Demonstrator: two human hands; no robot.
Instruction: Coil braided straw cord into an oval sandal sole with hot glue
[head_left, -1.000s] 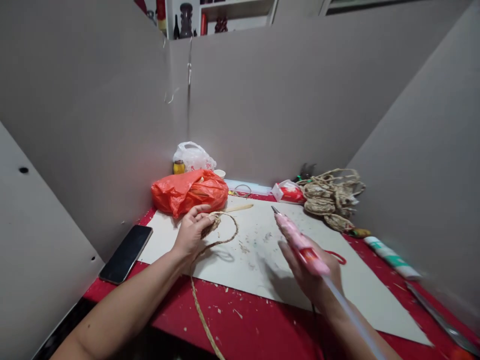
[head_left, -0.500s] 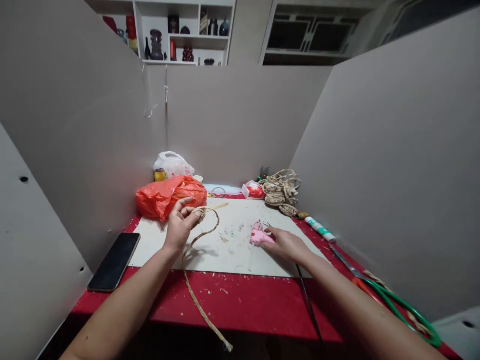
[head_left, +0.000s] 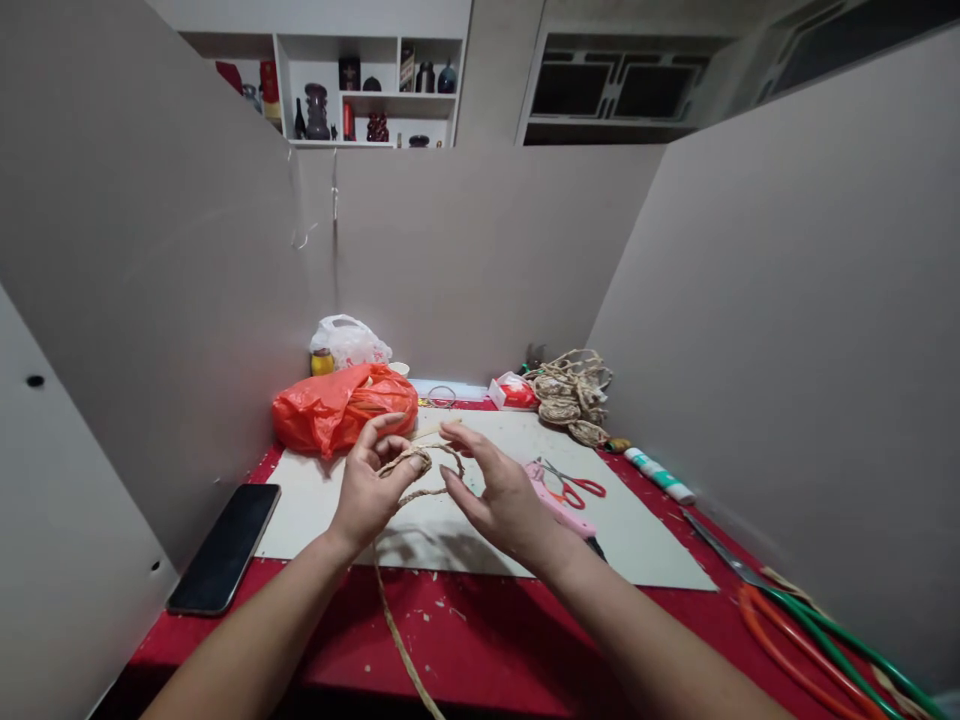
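While half open, right hand at cord in left hand's pinch, pale board on red tabletop, grey partitions around.

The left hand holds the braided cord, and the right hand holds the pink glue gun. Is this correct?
Not entirely: the right hand does not hold the pink glue gun. The head view shows the glue gun lying on the white sheet. The left hand does hold the braided cord.
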